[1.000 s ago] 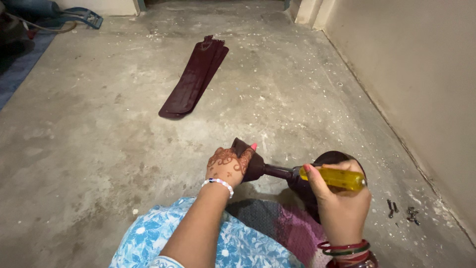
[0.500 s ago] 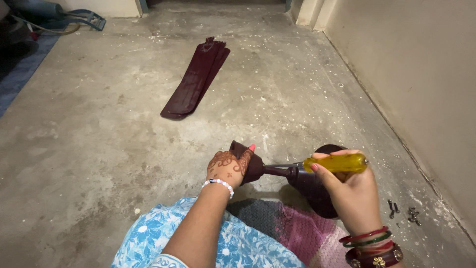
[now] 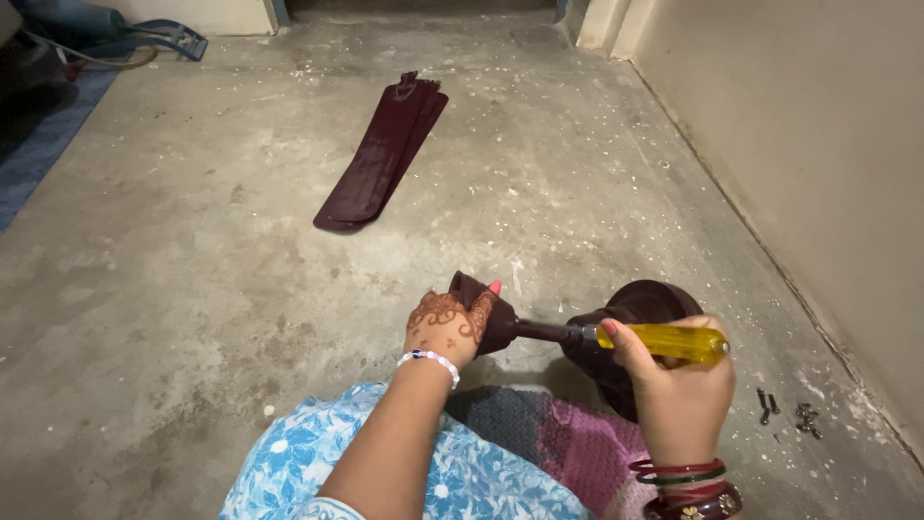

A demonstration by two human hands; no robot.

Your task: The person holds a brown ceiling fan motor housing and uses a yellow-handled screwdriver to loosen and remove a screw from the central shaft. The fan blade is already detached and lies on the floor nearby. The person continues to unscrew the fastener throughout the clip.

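Right hand (image 3: 674, 390) is closed around the yellow translucent handle of a screwdriver (image 3: 664, 342), which is held nearly level with its shaft pointed left toward the dark maroon ceiling-fan motor (image 3: 630, 332). Left hand (image 3: 448, 323), marked with henna, is clasped over the maroon canopy cup (image 3: 486, 313) at the end of the fan's down rod (image 3: 544, 331); the thumb is laid on the cup's upper edge. Motor, rod and cup are seen lying on the concrete floor (image 3: 192, 289) just in front of the person's lap, which is covered by blue floral cloth (image 3: 452, 472) and a purple fabric. A few small dark screws (image 3: 787, 412) are scattered on the floor just right of the right hand, near the wall (image 3: 818, 144). Well apart, farther up the floor, a stack of maroon fan blades (image 3: 380, 159) is laid flat. A blue object with a hose (image 3: 115, 39) is seen at the far left corner.
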